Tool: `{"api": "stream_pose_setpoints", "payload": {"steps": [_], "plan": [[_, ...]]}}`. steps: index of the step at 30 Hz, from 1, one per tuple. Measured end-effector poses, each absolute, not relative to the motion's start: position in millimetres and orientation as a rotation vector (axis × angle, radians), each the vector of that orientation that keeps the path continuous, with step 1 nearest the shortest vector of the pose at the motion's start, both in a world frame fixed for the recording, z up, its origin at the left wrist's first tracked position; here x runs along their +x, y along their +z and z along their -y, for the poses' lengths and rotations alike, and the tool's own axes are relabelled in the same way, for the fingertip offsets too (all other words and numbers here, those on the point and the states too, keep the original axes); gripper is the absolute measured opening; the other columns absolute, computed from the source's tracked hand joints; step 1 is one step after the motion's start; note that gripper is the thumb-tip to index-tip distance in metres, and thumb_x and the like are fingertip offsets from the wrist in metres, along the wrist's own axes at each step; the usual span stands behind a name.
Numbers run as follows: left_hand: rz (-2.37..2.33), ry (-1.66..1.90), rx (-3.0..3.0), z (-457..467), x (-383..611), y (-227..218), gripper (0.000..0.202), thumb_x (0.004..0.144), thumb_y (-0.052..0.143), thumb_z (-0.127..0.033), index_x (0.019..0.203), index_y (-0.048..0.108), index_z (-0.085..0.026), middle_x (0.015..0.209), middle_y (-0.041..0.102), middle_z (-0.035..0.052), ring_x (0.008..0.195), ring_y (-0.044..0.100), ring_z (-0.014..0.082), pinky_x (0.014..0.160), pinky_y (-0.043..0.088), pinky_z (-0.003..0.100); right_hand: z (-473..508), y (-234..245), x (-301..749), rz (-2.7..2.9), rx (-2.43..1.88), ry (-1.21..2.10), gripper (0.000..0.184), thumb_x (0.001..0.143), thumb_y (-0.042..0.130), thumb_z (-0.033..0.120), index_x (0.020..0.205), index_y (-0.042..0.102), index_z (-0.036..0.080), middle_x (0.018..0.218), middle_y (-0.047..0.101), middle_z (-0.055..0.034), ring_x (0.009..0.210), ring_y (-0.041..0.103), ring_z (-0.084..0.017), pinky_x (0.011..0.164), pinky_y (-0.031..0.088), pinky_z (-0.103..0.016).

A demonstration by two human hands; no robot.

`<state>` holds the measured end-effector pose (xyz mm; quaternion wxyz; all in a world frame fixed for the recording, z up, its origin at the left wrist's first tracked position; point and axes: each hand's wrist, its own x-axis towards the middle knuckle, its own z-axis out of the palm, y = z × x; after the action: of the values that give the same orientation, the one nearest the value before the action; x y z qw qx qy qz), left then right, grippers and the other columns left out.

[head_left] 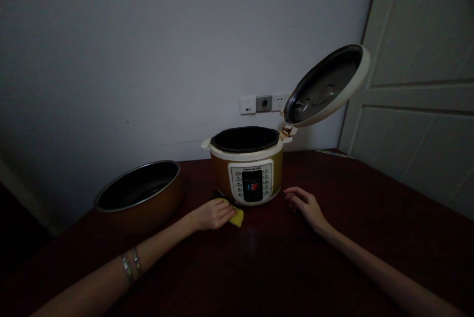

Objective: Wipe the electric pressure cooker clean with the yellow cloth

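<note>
the big gold and white cooker [217, 171] stands upright on the dark red counter [281, 262], near the wall [166, 50]. its round lid [318, 85] is up, tipped back at two o'clock from the cooker. the person's left hand [214, 214] is at seven o'clock, by the cooker's foot. its fingers are close together and bent over a yellow cloth [237, 217], holding it down low. the right hand [306, 208] is at four o'clock, just beside the cooker. it is half open, its fingers a bit curled, with nothing in it. one cannot tell if its fingertips touch the cooker. a round brown pot [148, 211] with a dark inside sits at nine o'clock from the cooker. two shiny bands [131, 262] go around the left wrist.
</note>
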<state>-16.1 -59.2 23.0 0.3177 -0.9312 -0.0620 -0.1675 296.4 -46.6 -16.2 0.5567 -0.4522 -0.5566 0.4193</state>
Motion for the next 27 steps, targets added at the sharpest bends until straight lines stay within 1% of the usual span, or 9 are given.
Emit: {"api": "stream_pose_setpoints", "payload": {"steps": [3, 5, 8, 12, 16, 18, 22, 27], "plan": [[0.07, -0.389, -2.413, 68.1, -18.1, 30.3, 0.02, 0.087, 0.044, -0.01, 0.097, 0.061, -0.007, 0.087, 0.069, 0.0124, 0.074, 0.063, 0.0158, 0.062, 0.051, 0.027, 45.5, -17.1, 296.5, 1.322, -1.065, 0.993, 0.026, 0.064, 0.059, 0.035, 0.082, 0.062, 0.016, 0.07, 0.06, -0.0026, 0.056, 0.05, -0.014, 0.046, 0.038, -0.025], [0.018, -0.426, -2.368, 71.4, -17.3, 38.1, 0.021, 0.087, 0.044, -0.011, 0.097, 0.062, -0.006, 0.089, 0.069, 0.0122, 0.075, 0.064, 0.0167, 0.063, 0.052, 0.028, 45.0, -17.4, 296.5, 1.311, -1.071, 0.99, 0.027, 0.063, 0.059, 0.035, 0.081, 0.062, 0.016, 0.069, 0.059, -0.0025, 0.055, 0.05, -0.013, 0.045, 0.037, -0.024], [0.058, -0.512, -2.283, 68.4, -15.3, 45.9, 0.024, 0.088, 0.043, -0.01, 0.101, 0.061, -0.004, 0.093, 0.07, 0.0133, 0.082, 0.065, 0.0183, 0.068, 0.054, 0.03, 44.5, -17.8, 296.4, 1.306, -1.077, 0.993, 0.027, 0.062, 0.059, 0.036, 0.08, 0.062, 0.017, 0.069, 0.06, -0.0026, 0.056, 0.05, -0.013, 0.045, 0.037, -0.024], [0.073, -0.462, -2.284, 57.9, -17.3, 38.1, 0.026, 0.088, 0.041, -0.009, 0.106, 0.06, -0.002, 0.1, 0.069, 0.0151, 0.089, 0.065, 0.0181, 0.07, 0.055, 0.028, 44.9, -17.6, 296.3, 1.317, -1.082, 1.003, 0.026, 0.062, 0.059, 0.035, 0.081, 0.062, 0.017, 0.069, 0.06, -0.0025, 0.055, 0.05, -0.013, 0.045, 0.037, -0.024], [0.139, -0.446, -2.327, 56.1, -26.1, 22.9, 0.026, 0.088, 0.04, -0.006, 0.105, 0.059, -0.001, 0.096, 0.069, 0.0169, 0.088, 0.066, 0.0183, 0.075, 0.055, 0.029, 46.3, -15.8, 295.4, 1.324, -1.084, 0.986, 0.026, 0.063, 0.059, 0.035, 0.081, 0.062, 0.017, 0.069, 0.059, -0.0025, 0.055, 0.049, -0.013, 0.045, 0.037, -0.024], [0.145, -0.444, -2.368, 60.3, -28.7, 21.5, 0.026, 0.088, 0.04, -0.006, 0.106, 0.058, 0.0, 0.095, 0.069, 0.0178, 0.088, 0.066, 0.0183, 0.074, 0.056, 0.029, 46.8, -14.6, 295.0, 1.331, -1.08, 0.994, 0.026, 0.062, 0.058, 0.035, 0.08, 0.062, 0.017, 0.069, 0.059, -0.0027, 0.055, 0.05, -0.013, 0.045, 0.037, -0.024], [0.045, -0.433, -2.392, 70.8, -22.3, 32.6, 0.028, 0.088, 0.044, -0.008, 0.11, 0.057, 0.002, 0.105, 0.067, 0.0199, 0.093, 0.065, 0.0195, 0.07, 0.056, 0.027, 47.3, -13.5, 295.0, 1.333, -1.074, 1.013, 0.027, 0.062, 0.059, 0.036, 0.08, 0.062, 0.016, 0.069, 0.059, -0.0028, 0.055, 0.05, -0.013, 0.046, 0.037, -0.024], [0.067, -0.466, -2.34, 67.0, -13.0, 40.4, 0.028, 0.086, 0.043, -0.005, 0.108, 0.058, 0.004, 0.103, 0.067, 0.0201, 0.092, 0.066, 0.0203, 0.075, 0.057, 0.029, 47.1, -14.3, 296.1, 1.34, -1.077, 1.012, 0.026, 0.063, 0.06, 0.036, 0.081, 0.062, 0.017, 0.07, 0.059, -0.0029, 0.056, 0.05, -0.013, 0.046, 0.037, -0.024]]}}
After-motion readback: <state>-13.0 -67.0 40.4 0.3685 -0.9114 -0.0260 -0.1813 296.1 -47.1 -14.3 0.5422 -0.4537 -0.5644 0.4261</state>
